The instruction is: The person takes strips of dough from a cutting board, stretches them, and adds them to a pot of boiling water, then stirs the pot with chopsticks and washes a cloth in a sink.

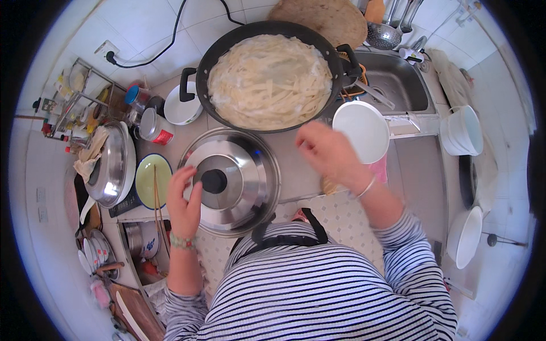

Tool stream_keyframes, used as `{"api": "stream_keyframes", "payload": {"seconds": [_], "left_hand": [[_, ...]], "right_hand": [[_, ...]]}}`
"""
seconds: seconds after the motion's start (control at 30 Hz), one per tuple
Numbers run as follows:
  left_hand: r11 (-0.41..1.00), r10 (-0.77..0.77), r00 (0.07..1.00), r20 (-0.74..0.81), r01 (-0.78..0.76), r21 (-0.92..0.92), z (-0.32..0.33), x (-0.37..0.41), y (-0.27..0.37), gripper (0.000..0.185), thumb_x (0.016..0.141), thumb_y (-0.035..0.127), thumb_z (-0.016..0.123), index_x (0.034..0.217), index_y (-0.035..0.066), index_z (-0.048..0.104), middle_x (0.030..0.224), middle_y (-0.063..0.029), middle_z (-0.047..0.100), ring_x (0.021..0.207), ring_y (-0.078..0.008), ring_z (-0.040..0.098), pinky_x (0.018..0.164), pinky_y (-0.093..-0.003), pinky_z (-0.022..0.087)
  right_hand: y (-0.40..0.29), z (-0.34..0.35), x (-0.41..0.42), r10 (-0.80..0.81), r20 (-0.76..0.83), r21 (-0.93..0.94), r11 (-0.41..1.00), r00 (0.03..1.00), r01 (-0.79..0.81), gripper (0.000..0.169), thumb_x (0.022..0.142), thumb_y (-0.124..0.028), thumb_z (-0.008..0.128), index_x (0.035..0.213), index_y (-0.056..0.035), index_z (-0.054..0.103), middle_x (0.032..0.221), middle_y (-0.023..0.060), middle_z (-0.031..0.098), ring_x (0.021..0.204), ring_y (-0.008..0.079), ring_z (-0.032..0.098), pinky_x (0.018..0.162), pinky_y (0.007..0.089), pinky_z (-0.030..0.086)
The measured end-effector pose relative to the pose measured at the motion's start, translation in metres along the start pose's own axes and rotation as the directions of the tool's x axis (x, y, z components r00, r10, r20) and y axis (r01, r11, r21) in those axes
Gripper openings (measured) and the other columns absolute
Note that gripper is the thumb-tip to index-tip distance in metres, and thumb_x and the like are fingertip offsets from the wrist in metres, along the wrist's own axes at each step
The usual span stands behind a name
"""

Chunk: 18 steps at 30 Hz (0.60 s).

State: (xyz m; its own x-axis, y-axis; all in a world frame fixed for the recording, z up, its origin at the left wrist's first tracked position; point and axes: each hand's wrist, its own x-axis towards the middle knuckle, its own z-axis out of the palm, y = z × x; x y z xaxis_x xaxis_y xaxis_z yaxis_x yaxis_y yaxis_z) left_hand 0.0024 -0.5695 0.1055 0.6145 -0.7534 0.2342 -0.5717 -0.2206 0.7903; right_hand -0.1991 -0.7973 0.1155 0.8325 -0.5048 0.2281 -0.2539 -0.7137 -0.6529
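My left hand (184,209) is over the left side of a steel and glass pan lid (251,170). Its thumb and fingers are apart beside the black knob (214,181), with nothing between them. My right hand (328,153), blurred, is in the air with its fingers curled; I see nothing in it. It is just below the rim of a large black electric pan (204,91) and left of a white bowl (362,132). Wide, pale noodles (273,85) fill the pan, under whitish liquid or steam. The lid rests along the counter's front edge.
Wooden chopsticks (156,187) lean in a green bowl (145,179) at left, near a covered white pan (128,170). Jars (155,128) and a white bowl (181,108) stand behind. A steel sink (405,81) is at back right. A black cord (172,38) runs along the wall.
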Motion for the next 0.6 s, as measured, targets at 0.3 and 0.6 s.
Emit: {"api": "stream_keyframes", "payload": {"seconds": [0.3,0.6], "left_hand": [[0.888,-0.115,0.945,-0.308,0.237,0.394,-0.028,-0.099,-0.048,0.031,0.073,0.007,0.060,0.103,0.004,0.053,0.104,-0.0139,0.054,0.095,-0.0304,0.051,0.079,-0.0337,0.042],[0.926,-0.271,0.919,-0.286,0.330,0.183,-0.049,-0.130,-0.097,0.029,0.078,0.006,0.056,0.107,0.002,0.054,0.104,-0.0092,0.054,0.094,-0.0170,0.052,0.078,-0.0273,0.044]], "right_hand": [[-0.027,0.096,-0.019,-0.247,0.308,0.293,0.943,0.918,0.156,0.011,0.074,-0.008,0.051,0.084,-0.0074,0.052,0.081,0.0107,0.052,0.073,0.0309,0.054,0.061,0.0383,0.044],[-0.009,0.123,-0.041,-0.069,0.181,0.254,0.967,0.981,0.022,0.015,0.076,-0.014,0.050,0.087,-0.0044,0.051,0.082,0.0135,0.055,0.075,0.0316,0.055,0.065,0.0396,0.045]]}}
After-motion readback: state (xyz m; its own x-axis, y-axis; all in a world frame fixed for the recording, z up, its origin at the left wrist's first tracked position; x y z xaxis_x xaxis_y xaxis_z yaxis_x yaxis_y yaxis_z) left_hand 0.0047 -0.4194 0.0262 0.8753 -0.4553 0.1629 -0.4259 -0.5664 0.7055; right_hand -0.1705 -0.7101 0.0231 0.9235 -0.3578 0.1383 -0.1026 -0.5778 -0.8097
